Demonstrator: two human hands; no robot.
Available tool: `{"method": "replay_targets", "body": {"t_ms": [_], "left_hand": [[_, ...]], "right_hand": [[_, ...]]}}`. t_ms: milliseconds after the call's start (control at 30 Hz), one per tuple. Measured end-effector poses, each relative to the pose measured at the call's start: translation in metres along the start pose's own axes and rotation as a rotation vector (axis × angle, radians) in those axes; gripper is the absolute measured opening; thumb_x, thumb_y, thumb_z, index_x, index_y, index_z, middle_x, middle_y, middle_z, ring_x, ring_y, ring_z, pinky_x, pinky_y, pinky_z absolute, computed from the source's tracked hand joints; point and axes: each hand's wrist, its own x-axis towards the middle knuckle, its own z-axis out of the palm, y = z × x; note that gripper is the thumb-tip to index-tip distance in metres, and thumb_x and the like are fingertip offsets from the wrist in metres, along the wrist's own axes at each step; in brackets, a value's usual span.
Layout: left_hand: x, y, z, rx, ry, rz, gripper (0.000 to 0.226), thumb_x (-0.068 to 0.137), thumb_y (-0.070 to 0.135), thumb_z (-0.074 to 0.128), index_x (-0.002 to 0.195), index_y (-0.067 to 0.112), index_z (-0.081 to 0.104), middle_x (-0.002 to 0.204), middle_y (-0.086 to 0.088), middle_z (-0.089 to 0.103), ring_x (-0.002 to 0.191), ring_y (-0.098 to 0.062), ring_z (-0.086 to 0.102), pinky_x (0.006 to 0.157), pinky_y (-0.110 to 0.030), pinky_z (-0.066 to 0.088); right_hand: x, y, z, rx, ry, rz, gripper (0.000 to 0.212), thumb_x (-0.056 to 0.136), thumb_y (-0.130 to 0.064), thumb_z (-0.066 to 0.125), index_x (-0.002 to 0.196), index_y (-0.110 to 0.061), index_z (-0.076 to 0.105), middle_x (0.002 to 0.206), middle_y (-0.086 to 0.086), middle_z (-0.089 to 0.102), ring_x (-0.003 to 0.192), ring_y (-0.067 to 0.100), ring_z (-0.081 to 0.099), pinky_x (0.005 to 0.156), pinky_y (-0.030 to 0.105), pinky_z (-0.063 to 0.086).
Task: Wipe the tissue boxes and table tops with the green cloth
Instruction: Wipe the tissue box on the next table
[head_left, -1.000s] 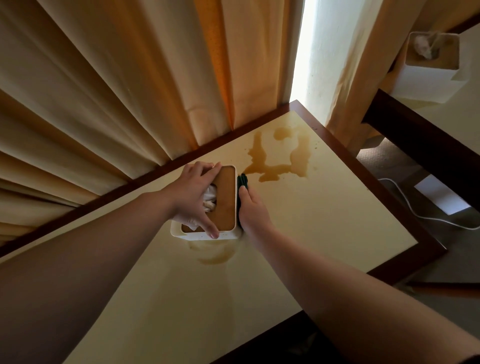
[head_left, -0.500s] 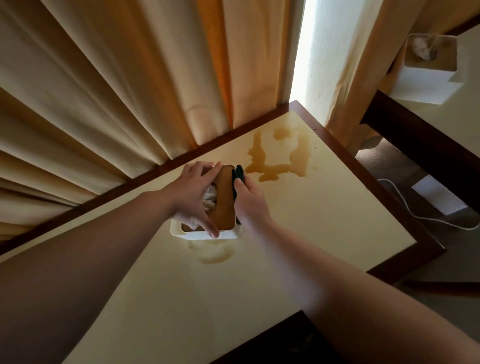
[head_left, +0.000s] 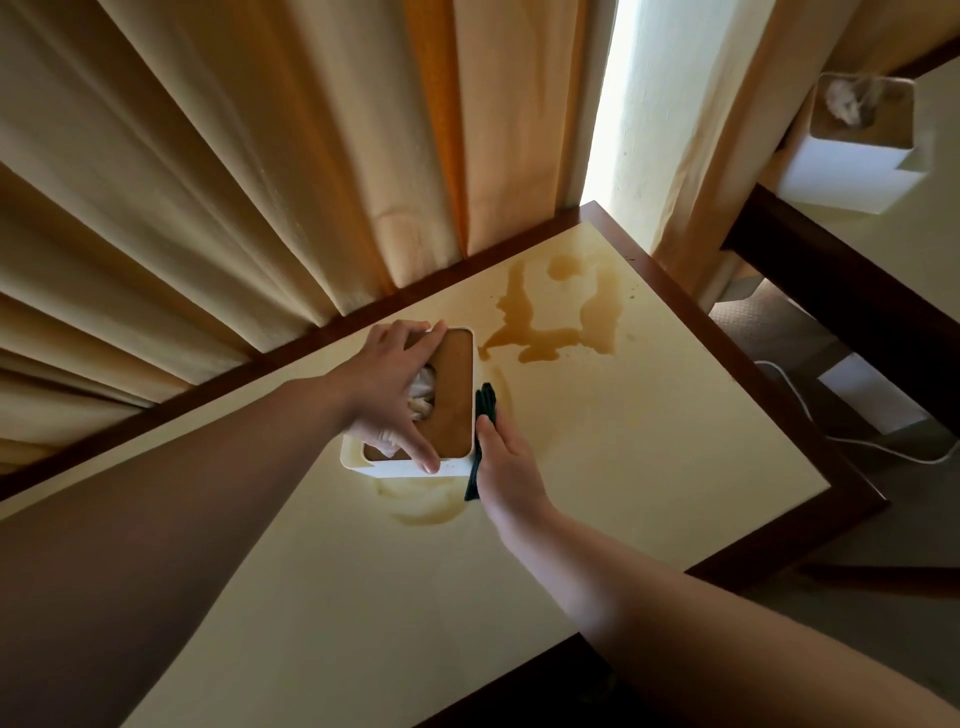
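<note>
A white tissue box (head_left: 453, 389) with a brown top stands on the cream table top (head_left: 649, 457). My left hand (head_left: 387, 387) grips the box from above, fingers spread over its top and far edge. My right hand (head_left: 501, 457) presses the dark green cloth (head_left: 483, 410) flat against the box's right side. A brown liquid spill (head_left: 561, 322) lies on the table beyond the box, and a smeared wet patch (head_left: 423, 504) sits just in front of it.
Beige curtains (head_left: 234, 182) hang right behind the table's dark wooden edge. A second white tissue box (head_left: 857, 140) stands on another table (head_left: 924, 249) at the upper right. A white cable (head_left: 810, 415) lies on the floor between the tables.
My right hand with the cloth slid back along the box's right side toward me, after reaching its far end half a second ago. My left hand kept its grip.
</note>
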Motion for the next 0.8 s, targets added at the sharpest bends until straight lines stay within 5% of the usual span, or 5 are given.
{"method": "replay_targets", "body": {"t_ms": [167, 367, 533, 633, 800], "left_hand": [[-0.001, 0.000, 0.001, -0.002, 0.012, 0.008, 0.172, 0.036, 0.071, 0.095, 0.162, 0.031, -0.016, 0.155, 0.020, 0.000, 0.146, -0.013, 0.000, 0.123, -0.041, 0.023], [-0.001, 0.000, 0.000, -0.013, 0.005, 0.006, 0.172, 0.037, 0.069, 0.095, 0.162, 0.033, -0.017, 0.154, 0.021, 0.001, 0.147, -0.012, -0.001, 0.124, -0.042, 0.024], [-0.001, -0.001, 0.001, -0.029, -0.001, -0.001, 0.173, 0.032, 0.072, 0.093, 0.161, 0.036, -0.017, 0.154, 0.022, 0.001, 0.147, -0.013, 0.001, 0.124, -0.048, 0.026], [0.000, -0.002, 0.001, -0.028, -0.001, -0.001, 0.174, 0.032, 0.072, 0.094, 0.161, 0.035, -0.017, 0.154, 0.022, 0.001, 0.147, -0.013, 0.001, 0.124, -0.046, 0.026], [0.002, -0.003, 0.001, -0.017, -0.002, -0.002, 0.175, 0.030, 0.076, 0.091, 0.161, 0.035, -0.017, 0.154, 0.021, 0.000, 0.148, -0.015, 0.000, 0.124, -0.047, 0.027]], "right_hand": [[-0.001, -0.029, 0.001, 0.081, -0.052, -0.066, 0.038, 0.112, -0.027, 0.038, 0.145, -0.035, 0.055, 0.128, -0.008, 0.069, 0.116, 0.013, 0.067, 0.103, 0.041, 0.055], [0.037, -0.076, 0.007, 0.052, 0.030, 0.009, 0.031, 0.112, -0.035, 0.039, 0.137, -0.041, 0.057, 0.105, -0.013, 0.065, 0.095, 0.012, 0.065, 0.093, 0.039, 0.057], [0.044, -0.057, 0.002, -0.030, 0.049, 0.045, 0.036, 0.111, -0.041, 0.037, 0.142, -0.041, 0.056, 0.115, -0.014, 0.063, 0.103, 0.008, 0.059, 0.098, 0.036, 0.045], [0.034, -0.036, 0.003, -0.031, 0.052, 0.019, 0.038, 0.110, -0.043, 0.036, 0.144, -0.045, 0.052, 0.126, -0.015, 0.064, 0.115, 0.012, 0.062, 0.107, 0.042, 0.048], [0.003, -0.005, -0.001, 0.004, -0.012, -0.011, 0.037, 0.103, -0.043, 0.038, 0.132, -0.049, 0.061, 0.120, -0.007, 0.073, 0.113, 0.021, 0.069, 0.101, 0.049, 0.055]]}}
